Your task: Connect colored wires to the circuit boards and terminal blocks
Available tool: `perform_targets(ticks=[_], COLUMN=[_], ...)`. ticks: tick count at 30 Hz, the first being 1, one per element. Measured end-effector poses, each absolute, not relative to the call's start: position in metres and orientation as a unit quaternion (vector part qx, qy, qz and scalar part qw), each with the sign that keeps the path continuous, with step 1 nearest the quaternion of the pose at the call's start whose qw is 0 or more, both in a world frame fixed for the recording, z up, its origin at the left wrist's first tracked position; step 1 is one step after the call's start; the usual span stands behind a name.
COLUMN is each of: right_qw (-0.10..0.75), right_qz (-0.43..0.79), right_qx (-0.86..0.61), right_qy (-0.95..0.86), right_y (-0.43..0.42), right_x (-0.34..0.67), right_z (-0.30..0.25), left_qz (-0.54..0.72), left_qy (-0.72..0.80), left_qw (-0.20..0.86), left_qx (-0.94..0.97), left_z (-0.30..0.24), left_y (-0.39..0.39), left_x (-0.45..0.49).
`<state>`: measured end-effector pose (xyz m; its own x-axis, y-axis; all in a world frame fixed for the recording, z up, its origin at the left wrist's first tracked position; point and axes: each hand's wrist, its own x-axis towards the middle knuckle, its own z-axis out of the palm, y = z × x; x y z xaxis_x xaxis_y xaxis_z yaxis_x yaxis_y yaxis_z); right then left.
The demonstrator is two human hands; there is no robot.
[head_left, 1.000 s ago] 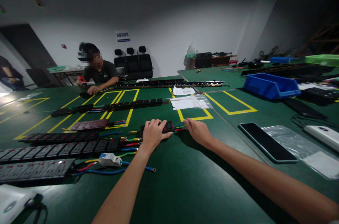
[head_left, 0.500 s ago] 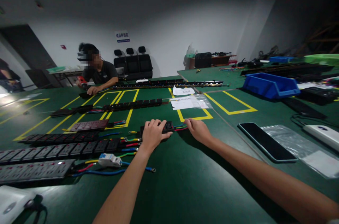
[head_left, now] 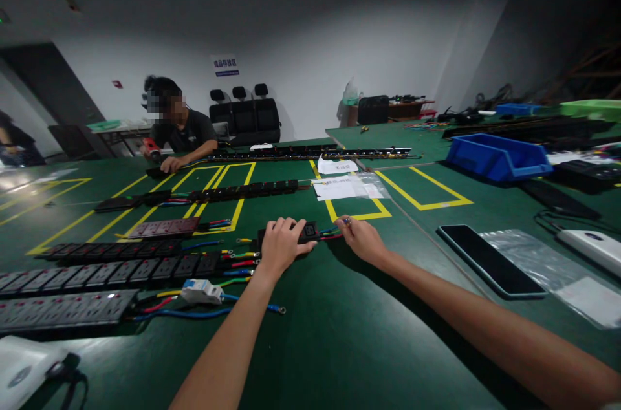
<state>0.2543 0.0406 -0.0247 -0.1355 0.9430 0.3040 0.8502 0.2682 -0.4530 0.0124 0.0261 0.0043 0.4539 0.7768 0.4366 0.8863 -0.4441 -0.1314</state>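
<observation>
A short black socket module (head_left: pixel 309 231) lies on the green table, with my left hand (head_left: pixel 282 243) wrapped over its top. Coloured wires (head_left: pixel 330 234) run out of its right end to my right hand (head_left: pixel 361 238), whose fingers are pinched on their ends. A small shiny tip, perhaps a ring terminal, shows at those fingertips. A yellow wire (head_left: pixel 245 240) pokes out on the module's left side. Left of my hands lie rows of black socket strips (head_left: pixel 116 274) with coloured leads and ring terminals, and a white breaker (head_left: pixel 201 291) rests among the nearest leads.
A phone (head_left: pixel 490 261) and a clear plastic bag (head_left: pixel 517 255) lie to the right, with a blue bin (head_left: pixel 497 158) beyond. Paper sheets (head_left: pixel 339 187) lie ahead of my hands. Across the table, a person (head_left: pixel 182 129) holds a red power tool (head_left: pixel 152 149).
My right hand's fingers have turned slightly, and a shiny tip now shows at them. My left hand stays on the module. The view has shifted very little.
</observation>
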Motion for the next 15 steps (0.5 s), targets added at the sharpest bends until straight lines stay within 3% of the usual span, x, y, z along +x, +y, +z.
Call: perform_targets(ticks=[15], right_qw=[0.282], right_qz=[0.101], right_qx=[-0.589], right_qy=[-0.751], right_y=[0.0414], right_x=[0.2569], right_z=[-0.0246], left_qz=[-0.157], left_qy=[-0.499], left_qw=[0.171], left_qx=[-0.835], left_z=[0.0044], left_y=[0.0262], left_x=[0.0128])
